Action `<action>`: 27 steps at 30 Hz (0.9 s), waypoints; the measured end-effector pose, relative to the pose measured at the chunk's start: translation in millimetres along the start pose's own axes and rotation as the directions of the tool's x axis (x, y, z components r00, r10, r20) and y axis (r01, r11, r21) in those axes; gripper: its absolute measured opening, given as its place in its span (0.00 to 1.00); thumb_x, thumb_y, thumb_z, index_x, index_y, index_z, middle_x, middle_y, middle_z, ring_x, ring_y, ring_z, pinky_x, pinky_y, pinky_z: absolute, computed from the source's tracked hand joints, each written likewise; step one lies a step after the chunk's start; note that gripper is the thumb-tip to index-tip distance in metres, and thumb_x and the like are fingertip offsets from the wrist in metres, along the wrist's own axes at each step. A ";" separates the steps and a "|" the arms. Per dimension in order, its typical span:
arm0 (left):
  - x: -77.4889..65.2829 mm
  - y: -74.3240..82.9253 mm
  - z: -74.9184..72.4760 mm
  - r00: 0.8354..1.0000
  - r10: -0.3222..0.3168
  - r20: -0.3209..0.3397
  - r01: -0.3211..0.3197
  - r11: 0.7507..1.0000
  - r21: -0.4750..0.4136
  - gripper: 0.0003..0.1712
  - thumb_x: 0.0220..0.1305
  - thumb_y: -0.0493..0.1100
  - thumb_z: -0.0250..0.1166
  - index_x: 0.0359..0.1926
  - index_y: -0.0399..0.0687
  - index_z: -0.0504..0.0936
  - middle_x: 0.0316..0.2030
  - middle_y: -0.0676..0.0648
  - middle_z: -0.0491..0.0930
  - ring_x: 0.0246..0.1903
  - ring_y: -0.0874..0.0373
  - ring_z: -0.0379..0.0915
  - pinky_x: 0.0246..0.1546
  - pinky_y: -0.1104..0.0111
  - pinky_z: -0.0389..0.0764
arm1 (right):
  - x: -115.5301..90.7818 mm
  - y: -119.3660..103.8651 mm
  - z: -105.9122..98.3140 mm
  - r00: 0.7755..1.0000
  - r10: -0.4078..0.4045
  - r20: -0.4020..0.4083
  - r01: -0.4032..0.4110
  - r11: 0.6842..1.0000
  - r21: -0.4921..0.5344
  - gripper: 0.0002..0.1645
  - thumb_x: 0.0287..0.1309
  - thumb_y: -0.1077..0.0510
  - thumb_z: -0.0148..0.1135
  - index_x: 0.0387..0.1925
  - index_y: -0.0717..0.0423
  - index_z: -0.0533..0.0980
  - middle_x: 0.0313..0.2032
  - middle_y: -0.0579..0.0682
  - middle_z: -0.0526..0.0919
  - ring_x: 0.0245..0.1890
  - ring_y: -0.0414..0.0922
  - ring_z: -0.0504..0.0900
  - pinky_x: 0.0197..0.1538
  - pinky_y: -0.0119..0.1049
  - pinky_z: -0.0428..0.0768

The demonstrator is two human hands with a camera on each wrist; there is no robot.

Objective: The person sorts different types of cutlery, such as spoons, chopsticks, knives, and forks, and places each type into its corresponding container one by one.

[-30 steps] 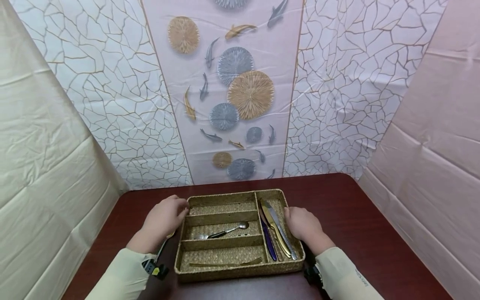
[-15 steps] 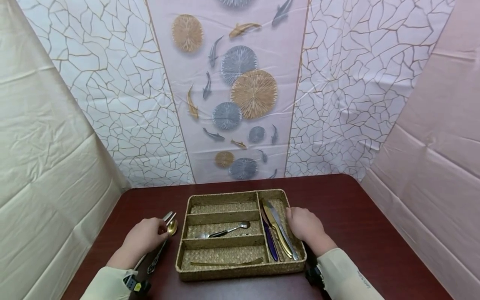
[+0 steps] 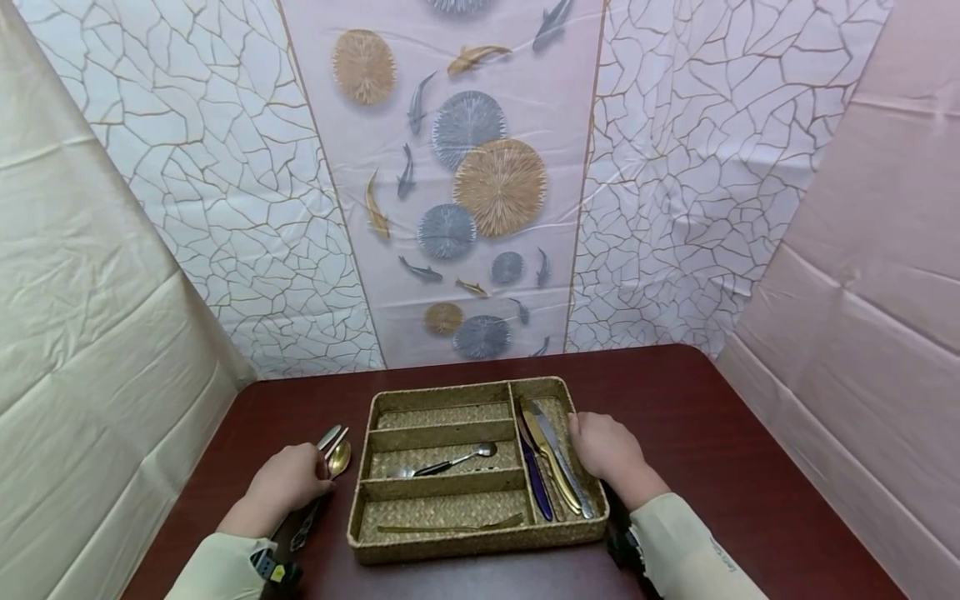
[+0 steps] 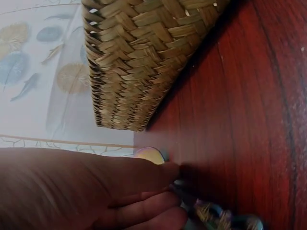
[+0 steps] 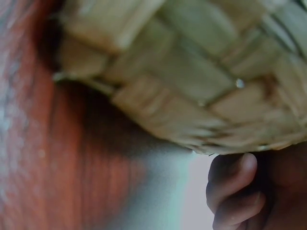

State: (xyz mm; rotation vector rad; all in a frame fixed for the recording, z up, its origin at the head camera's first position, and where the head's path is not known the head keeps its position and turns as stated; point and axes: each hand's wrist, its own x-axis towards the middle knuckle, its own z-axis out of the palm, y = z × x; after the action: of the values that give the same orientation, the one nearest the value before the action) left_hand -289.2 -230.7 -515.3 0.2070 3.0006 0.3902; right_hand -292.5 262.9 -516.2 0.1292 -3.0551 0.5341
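Observation:
My left hand [image 3: 288,479] is low over a small group of cutlery left of the tray. Its thumb and fingers pinch a gold-toned spoon [image 3: 341,458] near the ornate handle [image 4: 211,213]; the grip is partly hidden. Beside that spoon, the tips of other silver cutlery [image 3: 330,435] show past the fingers. My right hand [image 3: 609,454] holds the right rim of a woven cutlery tray [image 3: 423,550], its fingers curled at the wall in the right wrist view.
Several knives [image 3: 551,458] lie in the tray's long right compartment. A dark-handled spoon [image 3: 450,462] and another silver piece lie in the middle left compartment, a gold fork [image 3: 450,527] in the front one. Patterned cloth [image 3: 480,167] hangs behind the dark red table [image 3: 660,392].
My left hand has left the tray's left rim and come down and left to the cutlery, closing on the spoon. My right hand has stayed at the tray's right side.

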 end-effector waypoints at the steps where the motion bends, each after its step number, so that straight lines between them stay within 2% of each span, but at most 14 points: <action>1: 0.3 -0.4 0.9 1.000 -0.001 -0.006 0.001 1.000 0.000 0.16 0.50 0.47 0.72 0.13 0.55 0.76 0.11 0.54 0.74 0.13 0.58 0.68 0.15 0.63 0.70 | 0.2 -0.3 0.0 1.000 -0.003 0.000 0.003 1.000 0.000 0.28 0.76 0.47 0.36 0.51 0.59 0.80 0.49 0.61 0.84 0.42 0.58 0.82 0.43 0.59 0.81; 7: 2.2 1.9 5.1 1.000 -0.004 -0.016 0.004 1.000 -0.023 0.14 0.48 0.41 0.67 0.11 0.52 0.74 0.09 0.54 0.71 0.11 0.57 0.67 0.12 0.65 0.67 | 0.1 -1.5 0.2 1.000 -0.007 -0.005 0.007 1.000 -0.004 0.30 0.76 0.46 0.36 0.53 0.60 0.79 0.51 0.62 0.83 0.44 0.59 0.81 0.45 0.61 0.80; 14: 1.1 6.0 3.2 0.999 0.014 -0.032 -0.014 1.000 -0.002 0.13 0.51 0.41 0.67 0.15 0.52 0.74 0.11 0.53 0.71 0.12 0.58 0.65 0.14 0.64 0.66 | -0.6 -3.1 1.1 1.000 0.000 0.014 0.000 1.000 -0.008 0.34 0.76 0.44 0.33 0.56 0.62 0.77 0.54 0.63 0.81 0.46 0.60 0.80 0.47 0.61 0.80; 22: -2.0 24.4 -17.1 0.986 0.053 -0.159 -0.054 0.999 -0.002 0.11 0.53 0.41 0.66 0.18 0.53 0.75 0.12 0.53 0.70 0.14 0.58 0.64 0.16 0.63 0.67 | 0.3 0.0 1.8 1.000 0.018 0.016 -0.017 1.000 -0.007 0.35 0.76 0.43 0.32 0.58 0.62 0.76 0.56 0.64 0.80 0.48 0.60 0.80 0.49 0.62 0.79; 24: -3.0 31.4 -22.4 0.977 0.077 -0.198 -0.077 0.997 0.004 0.10 0.54 0.41 0.66 0.21 0.54 0.75 0.14 0.54 0.71 0.14 0.58 0.64 0.16 0.63 0.67 | 0.7 0.9 1.5 1.000 0.011 0.009 -0.011 1.000 -0.009 0.35 0.76 0.43 0.31 0.57 0.62 0.77 0.55 0.64 0.81 0.47 0.60 0.80 0.48 0.62 0.79; 27: -2.8 43.7 -28.8 0.954 0.136 -0.267 -0.132 0.991 0.035 0.09 0.56 0.41 0.66 0.23 0.56 0.76 0.16 0.55 0.72 0.15 0.60 0.64 0.16 0.63 0.67 | 0.7 1.3 2.0 1.000 0.005 -0.002 -0.006 1.000 -0.007 0.34 0.76 0.43 0.32 0.56 0.61 0.78 0.54 0.63 0.81 0.46 0.60 0.80 0.47 0.62 0.79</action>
State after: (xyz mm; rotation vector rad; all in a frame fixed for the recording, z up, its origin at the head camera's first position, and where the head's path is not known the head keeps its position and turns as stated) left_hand -284.8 -196.3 -476.0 0.3912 3.2688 0.4397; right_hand -293.4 263.4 -518.5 0.1201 -3.0564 0.5229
